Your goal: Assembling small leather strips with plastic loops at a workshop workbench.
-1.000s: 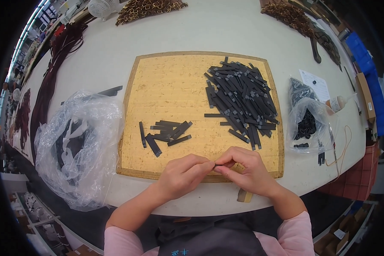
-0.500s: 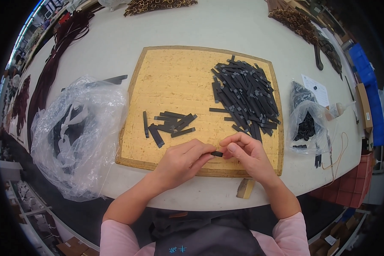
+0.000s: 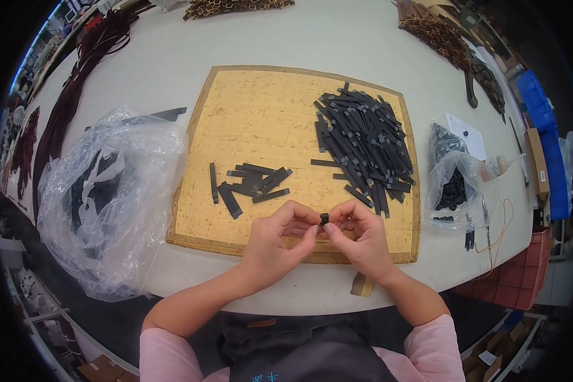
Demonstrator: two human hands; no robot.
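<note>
Between my fingertips a short black strip is bent into a small loop, just above the near part of the yellow board. My left hand pinches its left side, and my right hand pinches its right side with thumb and forefinger. Beyond my left hand lies a small group of flat black strips, some with grey ends. A large heap of similar black strips covers the board's right part.
Left of the board sits a crumpled clear plastic bag with black pieces inside. At right stand a smaller bag of black pieces, a white paper and a thin cord. Dark red straps lie far left; chains far right.
The strip, seen lying flatter between my fingers before, is now curled into a loop. Both hands have turned so their thumbs meet beside it. The view has shifted slightly.
</note>
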